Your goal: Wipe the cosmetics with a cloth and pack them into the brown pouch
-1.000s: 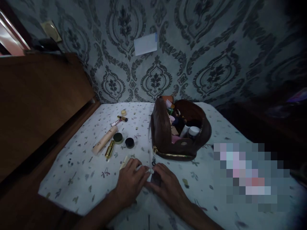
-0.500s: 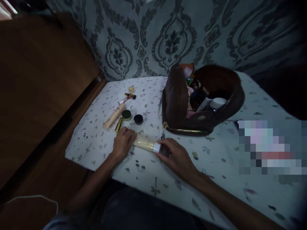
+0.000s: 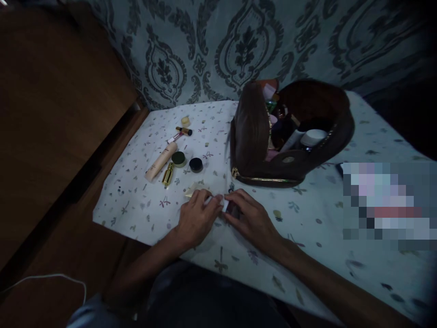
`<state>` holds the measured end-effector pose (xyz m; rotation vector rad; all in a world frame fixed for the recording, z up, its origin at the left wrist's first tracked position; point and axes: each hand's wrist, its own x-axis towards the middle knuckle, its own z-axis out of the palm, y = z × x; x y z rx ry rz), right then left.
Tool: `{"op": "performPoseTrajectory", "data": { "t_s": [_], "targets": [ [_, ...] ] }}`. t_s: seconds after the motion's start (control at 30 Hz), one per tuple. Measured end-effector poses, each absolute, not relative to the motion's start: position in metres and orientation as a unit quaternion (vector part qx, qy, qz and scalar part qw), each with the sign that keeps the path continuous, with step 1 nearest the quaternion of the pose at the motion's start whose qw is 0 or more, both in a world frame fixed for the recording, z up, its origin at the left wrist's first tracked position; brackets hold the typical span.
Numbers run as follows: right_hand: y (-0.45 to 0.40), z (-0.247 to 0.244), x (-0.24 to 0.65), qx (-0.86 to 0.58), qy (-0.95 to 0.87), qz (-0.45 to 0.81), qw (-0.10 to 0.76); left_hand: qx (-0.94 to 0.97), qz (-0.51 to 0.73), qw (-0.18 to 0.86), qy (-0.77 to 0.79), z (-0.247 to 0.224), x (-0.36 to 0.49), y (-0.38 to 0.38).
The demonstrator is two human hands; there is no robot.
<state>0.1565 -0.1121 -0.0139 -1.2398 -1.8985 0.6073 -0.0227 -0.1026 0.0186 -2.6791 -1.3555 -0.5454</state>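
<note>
A pale yellow squeeze tube point(image 3: 193, 188) with a white cap lies low over the cloth near its front edge. My left hand point(image 3: 198, 217) is closed over the tube's body close to the cap, hiding much of it. At the capped end, my right hand point(image 3: 252, 217) grips between thumb and fingers. Whether the cap is loose or tight I cannot tell. Beyond my left hand lie a gold bottle point(image 3: 168, 174), a peach tube point(image 3: 161, 161), a dark green-lidded jar point(image 3: 178, 159) and a small black-lidded jar point(image 3: 195, 165).
An open brown cosmetic bag point(image 3: 251, 136) full of containers stands behind my right hand. Farther back are a small yellow pot point(image 3: 185, 121) and a dark-capped small bottle point(image 3: 185, 131). A blurred-out object point(image 3: 385, 200) lies right. The patterned cloth point(image 3: 136, 214) ends at the left.
My left hand has slid right along the tube, from its flat end to near the cap. My right hand stays at the cap end. The view has shifted slightly.
</note>
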Motion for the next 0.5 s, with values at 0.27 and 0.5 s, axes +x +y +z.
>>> {"op": "performPoseTrajectory", "data": {
  "t_s": [0.27, 0.5],
  "targets": [
    [-0.112, -0.01, 0.158, -0.489, -0.757, 0.214, 0.377, -0.835, -0.109, 0.069, -0.535, 0.018, -0.051, -0.076],
    [-0.113, -0.012, 0.157, -0.485, -0.762, 0.199, 0.38, -0.789, -0.133, -0.002, -0.6, 0.015, -0.074, -0.056]
  ]
}}
